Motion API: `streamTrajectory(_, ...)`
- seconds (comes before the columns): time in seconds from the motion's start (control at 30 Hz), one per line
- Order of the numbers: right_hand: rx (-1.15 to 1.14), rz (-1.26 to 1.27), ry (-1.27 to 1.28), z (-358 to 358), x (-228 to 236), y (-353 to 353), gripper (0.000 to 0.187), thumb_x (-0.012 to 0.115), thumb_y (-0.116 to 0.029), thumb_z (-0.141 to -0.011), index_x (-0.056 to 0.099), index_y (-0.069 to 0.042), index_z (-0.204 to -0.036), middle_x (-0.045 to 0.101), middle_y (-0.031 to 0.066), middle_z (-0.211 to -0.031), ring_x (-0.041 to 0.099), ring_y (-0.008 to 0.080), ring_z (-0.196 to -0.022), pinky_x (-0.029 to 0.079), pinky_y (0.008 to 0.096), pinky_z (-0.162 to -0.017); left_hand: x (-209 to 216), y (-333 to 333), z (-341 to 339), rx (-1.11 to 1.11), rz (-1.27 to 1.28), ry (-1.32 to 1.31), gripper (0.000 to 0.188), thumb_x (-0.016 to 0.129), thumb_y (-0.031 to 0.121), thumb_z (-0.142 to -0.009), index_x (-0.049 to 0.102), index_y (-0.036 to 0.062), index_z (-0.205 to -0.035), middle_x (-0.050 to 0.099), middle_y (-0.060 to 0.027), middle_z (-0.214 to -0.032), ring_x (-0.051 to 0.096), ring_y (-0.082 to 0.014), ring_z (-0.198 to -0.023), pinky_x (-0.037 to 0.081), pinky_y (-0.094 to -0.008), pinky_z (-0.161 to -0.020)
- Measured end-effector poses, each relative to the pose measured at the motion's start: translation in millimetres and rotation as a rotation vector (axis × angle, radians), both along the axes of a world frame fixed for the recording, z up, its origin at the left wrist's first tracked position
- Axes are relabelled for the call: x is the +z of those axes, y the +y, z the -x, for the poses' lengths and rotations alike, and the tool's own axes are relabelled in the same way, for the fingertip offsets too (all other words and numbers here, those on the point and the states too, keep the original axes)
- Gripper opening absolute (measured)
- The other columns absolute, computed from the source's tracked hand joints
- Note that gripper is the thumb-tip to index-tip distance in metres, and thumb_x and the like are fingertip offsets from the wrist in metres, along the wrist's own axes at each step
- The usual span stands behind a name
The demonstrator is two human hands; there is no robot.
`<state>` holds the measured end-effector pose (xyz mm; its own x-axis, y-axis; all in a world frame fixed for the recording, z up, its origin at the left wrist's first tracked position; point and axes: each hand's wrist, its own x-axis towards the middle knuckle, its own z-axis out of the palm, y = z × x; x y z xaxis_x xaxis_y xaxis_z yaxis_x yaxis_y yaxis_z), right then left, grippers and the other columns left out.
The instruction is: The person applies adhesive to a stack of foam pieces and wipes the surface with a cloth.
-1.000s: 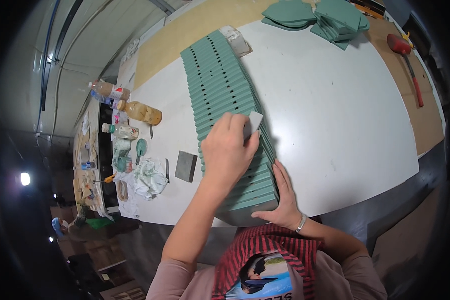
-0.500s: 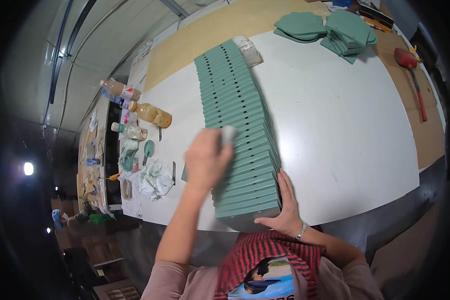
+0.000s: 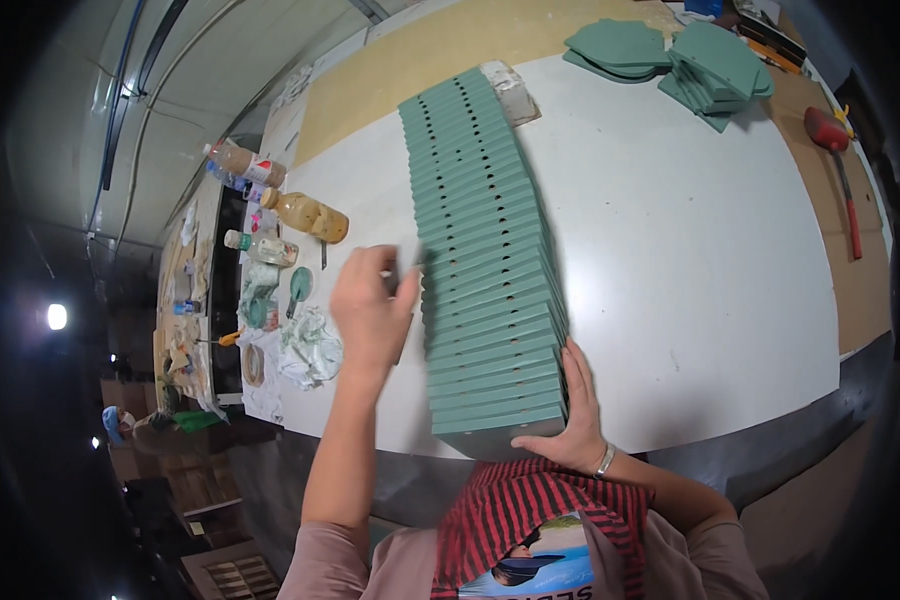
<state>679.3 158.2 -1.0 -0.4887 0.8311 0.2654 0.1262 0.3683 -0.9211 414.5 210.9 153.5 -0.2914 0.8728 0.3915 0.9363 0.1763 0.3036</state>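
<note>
A long row of green flat pieces (image 3: 490, 255), stacked face to face on edge with two lines of dark holes, runs away from me across the white table. Just left of the row, my left hand (image 3: 370, 315) hangs with curled fingers. Something dark and blurred shows between its thumb and fingers; its kind cannot be made out. My right hand (image 3: 575, 415) rests against the row's near right corner, fingers stretched along the side and thumb spread across the front face. A white-wrapped block (image 3: 510, 92) touches the row's far end.
At left stand bottles, one with yellowish liquid (image 3: 310, 216), beside a green-smeared round lid (image 3: 301, 284) and a crumpled white cloth (image 3: 310, 348). Green curved pieces (image 3: 620, 48) lie stacked at the far right. A red-headed mallet (image 3: 828, 130) lies on brown cardboard (image 3: 860, 300).
My left hand has moved left, off the top of the row to beside it. My right hand stays against the near corner. The view has shifted slightly.
</note>
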Motion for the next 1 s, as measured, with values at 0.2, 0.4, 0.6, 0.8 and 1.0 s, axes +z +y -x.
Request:
streamTrajectory(0.2,0.0,-0.007,-0.005,-3.0,0.1,2.5,0.132,0.094,-0.052,-0.059,0.022,-0.001,-0.157,0.022,0.0296,-0.161,0.032,0.0483,-0.145,0.032,0.0535,-0.118,-3.2,48.7,-74.1,-0.343,0.006,0.138,0.027,0.079,0.012,-0.078,0.065,0.0056,-0.1,0.063,-0.0111,-0.088,0.065,-0.0312,-0.081,0.053,-0.0403,-0.069)
streamTrajectory(0.4,0.007,-0.027,-0.029,-0.7,0.0,2.2,0.132,0.092,-0.058,-0.06,0.023,0.001,-0.156,0.021,0.0305,-0.16,0.03,0.0498,-0.145,0.033,0.0552,-0.117,-1.6,52.4,-47.2,-0.18,-0.018,0.089,0.025,0.08,0.013,-0.076,0.066,0.0052,-0.095,0.064,-0.0109,-0.085,0.065,-0.0313,-0.075,0.053,-0.0402,-0.066)
streamTrajectory(0.6,0.011,-0.032,-0.031,-5.3,-1.4,4.8,0.132,0.092,-0.058,-0.06,0.023,0.002,-0.155,0.021,0.0318,-0.159,0.032,0.0501,-0.144,0.035,0.0556,-0.116,-4.3,65.3,-58.1,-0.248,0.073,0.2,0.023,0.078,0.012,-0.077,0.067,0.0077,-0.096,0.064,-0.0103,-0.088,0.065,-0.0316,-0.082,0.053,-0.0409,-0.071)
streamTrajectory(0.8,-0.007,-0.055,-0.028,-0.1,-1.1,4.8,0.131,0.091,-0.059,-0.06,0.024,0.002,-0.155,0.023,0.0322,-0.159,0.033,0.0503,-0.143,0.037,0.0562,-0.114,8.7,64.8,-36.8,-0.228,0.017,0.205,0.03,0.074,0.004,-0.075,0.071,0.0076,-0.105,0.065,-0.0102,-0.095,0.062,-0.0316,-0.09,0.052,-0.0405,-0.078)
streamTrajectory(1.0,-0.003,-0.036,-0.029,-5.1,0.0,5.3,0.131,0.091,-0.059,-0.06,0.024,0.001,-0.155,0.024,0.0314,-0.159,0.033,0.0505,-0.143,0.038,0.0565,-0.114,3.9,85.9,-45.1,-0.457,0.047,0.142,0.037,0.071,-0.005,-0.074,0.072,0.0091,-0.108,0.065,-0.0095,-0.099,0.058,-0.0316,-0.095,0.05,-0.0402,-0.084)
